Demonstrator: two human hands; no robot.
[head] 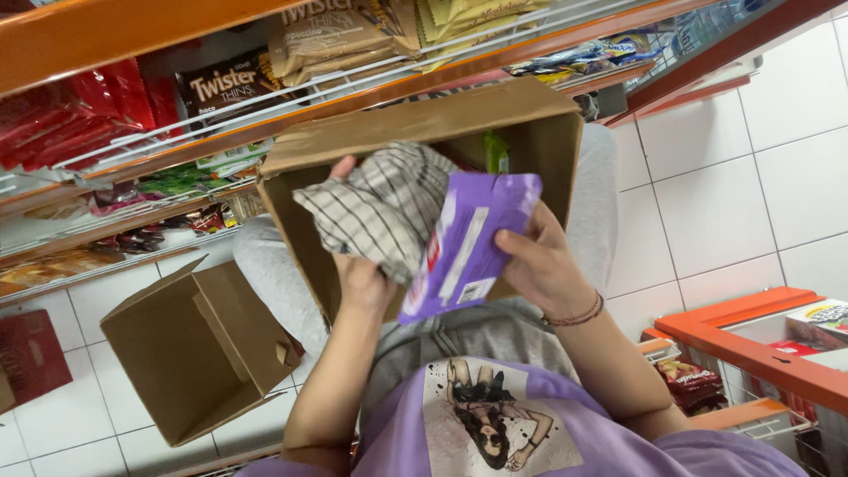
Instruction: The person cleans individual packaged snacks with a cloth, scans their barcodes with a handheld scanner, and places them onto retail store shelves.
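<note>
Two cardboard boxes show in the head view. The larger open box (530, 115) rests on the person's lap at the centre of the frame; a green packet (495, 152) stands inside it at the back. The left hand (360, 265) is closed on a checked cloth (380, 208) over the box's opening. The right hand (541, 265) grips a flat purple packet (468, 243), tilted, touching the cloth, just above the box's front wall. A smaller empty box (199, 349) lies on the tiled floor (733, 194) at lower left. Orange shelves (132, 35) cross the top, carrying red packets (79, 110) at upper left and brown packets (327, 35) at upper centre. An orange wire basket (751, 349) holding packets sits at lower right.
</note>
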